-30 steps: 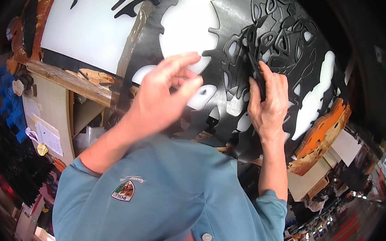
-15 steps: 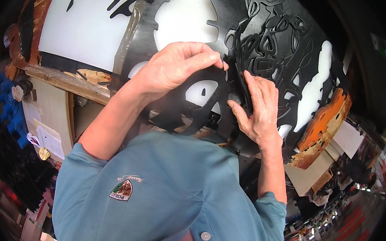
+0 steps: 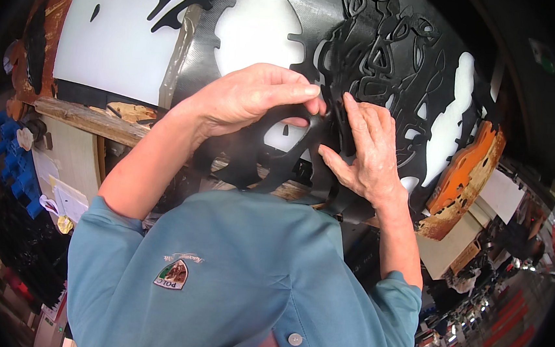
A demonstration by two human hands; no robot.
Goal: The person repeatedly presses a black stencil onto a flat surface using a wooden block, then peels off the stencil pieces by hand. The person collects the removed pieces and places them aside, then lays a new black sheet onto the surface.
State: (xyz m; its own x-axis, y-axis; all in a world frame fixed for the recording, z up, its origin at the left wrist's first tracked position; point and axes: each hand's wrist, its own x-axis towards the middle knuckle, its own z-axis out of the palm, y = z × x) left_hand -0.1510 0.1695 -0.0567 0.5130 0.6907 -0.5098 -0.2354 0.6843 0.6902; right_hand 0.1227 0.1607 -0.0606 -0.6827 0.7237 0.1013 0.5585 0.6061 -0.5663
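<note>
Tug gently where your left hand (image 3: 251, 99) seems to pinch the black sheet (image 3: 336, 129), steadying it from the right with your right hand (image 3: 373, 154), fingers spread.

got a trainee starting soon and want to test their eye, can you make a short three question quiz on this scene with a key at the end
1. True or false: in the picture, the white panel lies to the left of the left hand.

2. Multiple choice: what colour is the sheet at the right hand?
A. Orange
B. Black
C. Red

3. Fill in the gap: of the two hands, the orange piece is nearer the ____ one.

Key
1. True
2. B
3. Right
</note>
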